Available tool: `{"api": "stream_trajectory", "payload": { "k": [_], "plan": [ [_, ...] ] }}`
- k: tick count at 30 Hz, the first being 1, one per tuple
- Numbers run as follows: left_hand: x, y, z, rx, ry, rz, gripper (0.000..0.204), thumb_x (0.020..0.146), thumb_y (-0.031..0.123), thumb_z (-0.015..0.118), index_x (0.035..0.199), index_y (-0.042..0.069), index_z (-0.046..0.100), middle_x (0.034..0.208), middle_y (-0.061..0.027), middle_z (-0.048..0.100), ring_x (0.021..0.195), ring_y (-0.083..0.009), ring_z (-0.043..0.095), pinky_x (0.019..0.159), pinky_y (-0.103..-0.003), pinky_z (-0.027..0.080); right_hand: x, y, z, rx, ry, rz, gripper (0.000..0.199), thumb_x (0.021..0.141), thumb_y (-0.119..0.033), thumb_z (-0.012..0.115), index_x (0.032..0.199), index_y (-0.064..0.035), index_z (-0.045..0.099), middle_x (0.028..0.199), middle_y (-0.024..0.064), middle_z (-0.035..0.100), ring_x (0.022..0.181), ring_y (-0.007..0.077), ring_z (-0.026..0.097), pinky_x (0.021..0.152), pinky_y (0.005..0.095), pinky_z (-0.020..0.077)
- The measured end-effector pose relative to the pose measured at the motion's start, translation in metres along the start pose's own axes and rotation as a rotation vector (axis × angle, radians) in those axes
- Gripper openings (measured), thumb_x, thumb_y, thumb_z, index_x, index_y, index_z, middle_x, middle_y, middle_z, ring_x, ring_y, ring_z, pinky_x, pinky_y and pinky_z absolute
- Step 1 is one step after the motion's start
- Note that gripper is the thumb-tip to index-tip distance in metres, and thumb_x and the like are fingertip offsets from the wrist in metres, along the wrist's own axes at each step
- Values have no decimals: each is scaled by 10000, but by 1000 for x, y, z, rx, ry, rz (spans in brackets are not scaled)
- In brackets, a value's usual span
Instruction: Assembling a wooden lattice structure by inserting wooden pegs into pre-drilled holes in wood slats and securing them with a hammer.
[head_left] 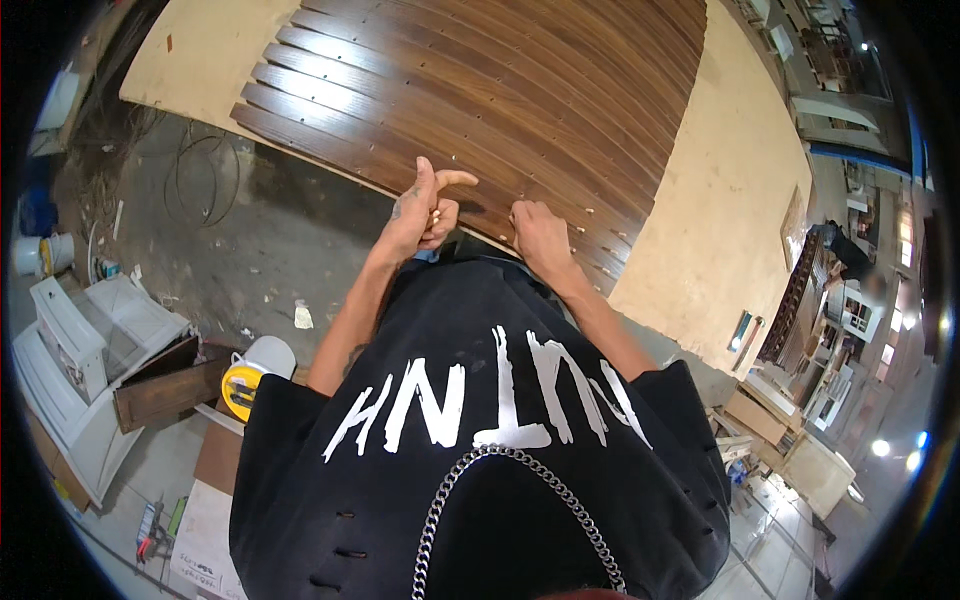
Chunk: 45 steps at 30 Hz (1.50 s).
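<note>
Dark brown wooden slats (pixel 480 110) lie side by side on the bench in front of me, dotted with small holes. My left hand (pixel 418 218) is at their near edge, thumb and index finger stretched out. Its other fingers are curled round small pale pegs (pixel 436 215). To its right, my right hand (pixel 540 238) rests on the nearest slats with its fingers bent down and pressed together. Whatever is under those fingertips is hidden. A few similar pale bits (pixel 589 211) lie on the slats right of that hand.
Pale board (pixel 715 200) shows on both sides of the slats. A small tool (pixel 741 330) lies near its right corner. At the left are a coiled wire (pixel 205 180), a white bucket (pixel 270 357) and white panels (pixel 60 345). Another person (pixel 850 255) is at the far right.
</note>
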<state>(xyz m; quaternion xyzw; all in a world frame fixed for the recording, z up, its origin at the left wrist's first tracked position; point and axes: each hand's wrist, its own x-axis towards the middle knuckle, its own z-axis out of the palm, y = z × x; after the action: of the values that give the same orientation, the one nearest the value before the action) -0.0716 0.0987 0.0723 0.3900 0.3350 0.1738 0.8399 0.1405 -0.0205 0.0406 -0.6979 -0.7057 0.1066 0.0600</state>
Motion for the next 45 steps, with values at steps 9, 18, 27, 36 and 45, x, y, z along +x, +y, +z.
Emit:
{"api": "stream_trajectory", "payload": {
  "k": [9,18,27,36,45],
  "plan": [
    [11,-3,25,50,-12,16,916,917,739,109,1444,37,370,550,21,403,454,-65,329,416,-225,257,28,-68,-62,858,64,257,206,841,-111,686,1017,-5,698,892,140,638,824,278,643,713,327,503],
    [18,-6,27,368,186,66,832,958,698,171,1396,60,477,689,5,509,590,-66,407,510,-217,294,36,-64,-47,866,45,262,142,841,-69,660,960,8,673,885,124,631,803,244,636,710,342,493],
    [34,-19,20,554,231,235,793,989,643,170,1389,29,471,1180,-216,576,1096,-269,528,1005,-353,370,41,-52,-37,846,64,121,120,856,-76,643,907,28,611,867,149,615,745,255,629,689,348,501],
    [25,-1,11,406,188,69,709,1009,589,266,1285,-8,531,677,-52,532,636,-124,519,604,-269,426,17,15,-17,869,173,598,115,872,-84,613,907,24,634,824,165,677,707,244,688,653,342,529],
    [26,-6,12,319,266,108,736,994,613,294,1252,-28,546,584,19,375,533,-70,355,496,-245,314,17,31,-7,288,136,263,137,850,-135,599,918,-33,662,880,181,650,826,362,639,708,447,515]
  ]
}}
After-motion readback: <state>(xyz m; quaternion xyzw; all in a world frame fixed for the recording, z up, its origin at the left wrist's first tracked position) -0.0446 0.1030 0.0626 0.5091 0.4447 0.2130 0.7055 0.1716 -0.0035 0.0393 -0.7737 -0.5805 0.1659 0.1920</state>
